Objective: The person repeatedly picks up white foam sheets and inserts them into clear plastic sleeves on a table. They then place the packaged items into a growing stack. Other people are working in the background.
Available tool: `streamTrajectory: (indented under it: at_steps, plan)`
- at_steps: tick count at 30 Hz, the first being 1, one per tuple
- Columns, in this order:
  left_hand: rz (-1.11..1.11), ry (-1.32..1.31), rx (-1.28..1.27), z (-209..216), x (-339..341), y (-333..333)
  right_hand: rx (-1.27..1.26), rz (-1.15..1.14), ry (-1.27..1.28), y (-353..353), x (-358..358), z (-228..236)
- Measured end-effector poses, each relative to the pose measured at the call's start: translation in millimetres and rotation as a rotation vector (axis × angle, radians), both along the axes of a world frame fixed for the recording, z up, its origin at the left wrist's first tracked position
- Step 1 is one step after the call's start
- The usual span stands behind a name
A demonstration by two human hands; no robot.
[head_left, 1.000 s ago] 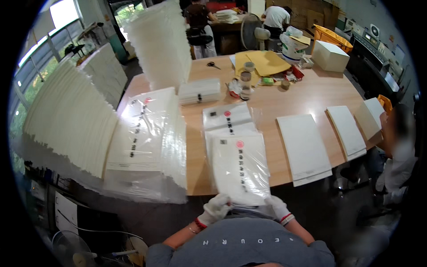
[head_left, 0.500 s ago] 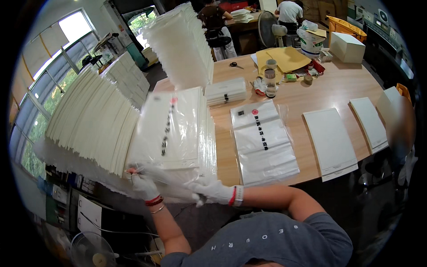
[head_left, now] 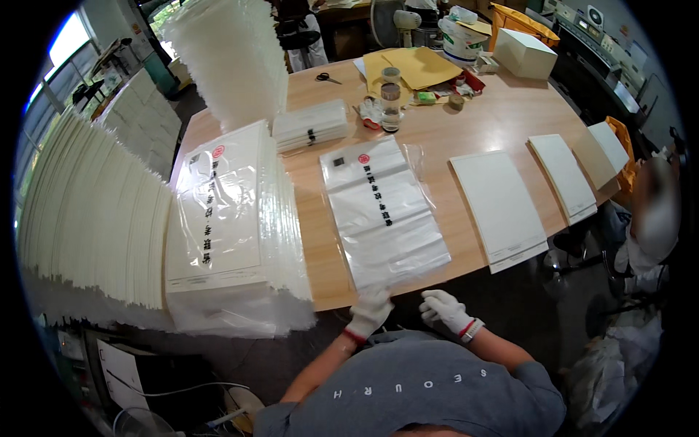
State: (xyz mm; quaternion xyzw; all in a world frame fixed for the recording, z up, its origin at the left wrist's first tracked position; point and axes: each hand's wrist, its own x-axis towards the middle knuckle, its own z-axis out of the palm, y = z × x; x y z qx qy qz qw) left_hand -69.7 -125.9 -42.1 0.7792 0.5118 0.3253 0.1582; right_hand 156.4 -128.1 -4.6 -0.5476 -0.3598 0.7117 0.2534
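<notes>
Both my hands wear white gloves with red cuffs. My left hand (head_left: 371, 309) is at the table's front edge, by the near end of a flat pile of clear plastic bags (head_left: 386, 215) with black and red print. It is smeared by motion, so I cannot make out its fingers or whether it touches the bags. A little to the right, off the table's edge, my right hand (head_left: 444, 309) has curled fingers with nothing visible in them. Farther left stands a tall stack of bagged white paper packs (head_left: 222, 211), its top pack lying face up.
White paper stacks (head_left: 499, 207) and a narrower stack (head_left: 563, 178) lie to the right. Rows of packs (head_left: 91, 211) fill the far left, beside a tall pile (head_left: 229, 65). Scissors (head_left: 328, 78), a clear cup (head_left: 390, 109) and yellow envelopes (head_left: 422, 67) sit behind. A person (head_left: 652, 211) is at right.
My hands have left the near end of the left stack and moved right to the front of the bag pile. The bunched plastic there now hangs loose. The view has shifted right.
</notes>
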Motion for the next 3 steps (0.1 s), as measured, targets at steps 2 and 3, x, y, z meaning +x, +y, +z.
streamTrajectory:
  at_steps: [2,3]
  plan:
    - [0.031,0.199,-0.088,-1.1,29.7,35.4,-0.008,-0.122,0.091,-2.7,25.5,-10.6]
    - [0.039,0.378,-0.194,-28.8,36.9,58.1,0.032,-0.113,-0.070,-1.1,35.4,-20.1]
